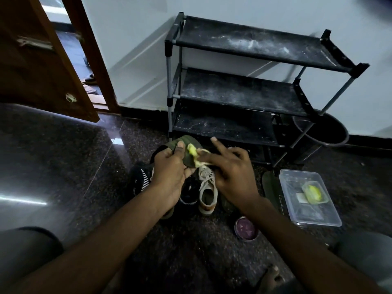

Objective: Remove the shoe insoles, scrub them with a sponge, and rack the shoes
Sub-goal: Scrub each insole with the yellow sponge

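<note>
Dark polished stone floor [63, 166] lies under a seated person, whose forearms reach forward from the bottom of the view. Nearest, a round purple-topped tin [246, 229] sits on the floor. Just beyond it a beige lace-up sneaker [207, 194] stands between the arms, beside a black shoe [188, 194] and a striped black shoe [139, 179].

Above the shoes, the left hand [169, 172] grips a dark green insole [184, 143], thumb on top. The right hand [231, 172] pinches a yellow-green sponge [194, 152] against the insole, index finger lifted.

To the right, a second insole [270, 187] lies beside a clear plastic container [307, 211] holding a yellow-green lump [314, 193].

Farther back, a dusty black three-tier rack [239, 90] stands against the white wall. A black bucket [331, 132] sits at its right end, and a wooden door [42, 71] is at far left.
</note>
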